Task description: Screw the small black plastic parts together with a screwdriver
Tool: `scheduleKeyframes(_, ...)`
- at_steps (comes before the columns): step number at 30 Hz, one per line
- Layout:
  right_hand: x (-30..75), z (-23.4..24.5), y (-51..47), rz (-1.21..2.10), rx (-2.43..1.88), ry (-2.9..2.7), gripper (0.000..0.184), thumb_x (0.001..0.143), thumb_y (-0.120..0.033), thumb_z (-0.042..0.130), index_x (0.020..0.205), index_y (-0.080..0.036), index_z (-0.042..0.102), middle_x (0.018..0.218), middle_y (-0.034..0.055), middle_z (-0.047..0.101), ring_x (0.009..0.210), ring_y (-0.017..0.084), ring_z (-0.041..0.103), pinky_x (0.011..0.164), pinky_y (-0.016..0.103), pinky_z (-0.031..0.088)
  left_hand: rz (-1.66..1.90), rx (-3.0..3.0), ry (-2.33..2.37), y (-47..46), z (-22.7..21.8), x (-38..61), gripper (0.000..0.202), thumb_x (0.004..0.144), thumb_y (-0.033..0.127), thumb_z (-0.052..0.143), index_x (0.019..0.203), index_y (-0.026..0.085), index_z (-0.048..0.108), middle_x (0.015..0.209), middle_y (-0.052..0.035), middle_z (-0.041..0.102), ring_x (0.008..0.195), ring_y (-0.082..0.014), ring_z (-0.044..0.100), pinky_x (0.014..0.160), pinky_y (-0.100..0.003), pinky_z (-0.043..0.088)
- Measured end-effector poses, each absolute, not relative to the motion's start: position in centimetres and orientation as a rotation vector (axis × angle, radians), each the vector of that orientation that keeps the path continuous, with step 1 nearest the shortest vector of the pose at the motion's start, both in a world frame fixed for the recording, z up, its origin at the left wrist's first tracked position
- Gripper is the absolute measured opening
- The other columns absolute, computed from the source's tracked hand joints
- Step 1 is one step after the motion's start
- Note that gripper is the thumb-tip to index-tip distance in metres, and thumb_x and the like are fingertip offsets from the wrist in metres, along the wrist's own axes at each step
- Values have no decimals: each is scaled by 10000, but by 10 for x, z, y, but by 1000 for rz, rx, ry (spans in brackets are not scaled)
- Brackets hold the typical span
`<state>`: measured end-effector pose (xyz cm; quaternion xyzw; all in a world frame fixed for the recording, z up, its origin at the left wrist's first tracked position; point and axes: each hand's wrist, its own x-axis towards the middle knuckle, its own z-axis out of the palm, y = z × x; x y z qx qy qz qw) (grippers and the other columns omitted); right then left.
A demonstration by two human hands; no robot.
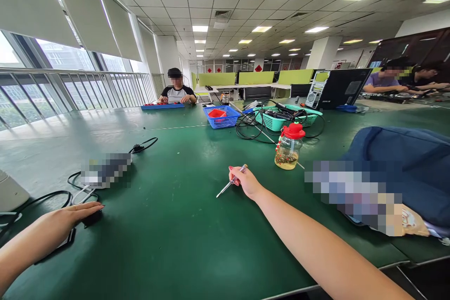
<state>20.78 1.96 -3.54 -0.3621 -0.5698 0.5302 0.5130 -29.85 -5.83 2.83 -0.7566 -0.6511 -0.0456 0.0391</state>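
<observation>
The right hand [248, 182] is closed around a slim screwdriver [230, 183], its handle pinched in the fingers and its metal tip slanting down toward the green bench [183, 234]. Hand and tool sit just left of the red-capped bottle [288, 147], a little nearer the person. Far left of the bottle, the left hand [75, 213] lies flat, fingers together, on a dark object [93, 219].

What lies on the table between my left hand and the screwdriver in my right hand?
Nothing. In the head view, the stretch of green table between the left hand and the screwdriver, held by the right hand, is bare.
</observation>
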Motion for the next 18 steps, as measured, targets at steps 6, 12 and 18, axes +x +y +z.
scheduleKeyframes(6,207,-35,19,1278,-871,-1363,466,777,-555,613,498,-185,566,476,-32,403,475,96,335,509,277,241,-4,-2287,-2077,-58,21,-304,804,522,96,369,1273,249,613,1295,35,623,1150,-249,633,958,-348,514)
scheduleKeyframes(12,207,-34,19,1274,-884,-1356,460,778,-545,618,498,-183,566,489,-30,420,472,92,335,504,273,245,84,-2377,-2106,-53,13,-320,829,556,64,365,1339,274,540,1359,19,579,1163,-233,626,929,-323,519)
scheduleKeyframes(18,207,-36,20,1273,-874,-1357,452,776,-539,621,500,-186,572,488,-30,424,469,92,331,501,276,245,45,-2422,-2083,-56,2,-324,709,657,116,379,1328,265,553,1356,31,575,1170,-250,618,969,-354,509)
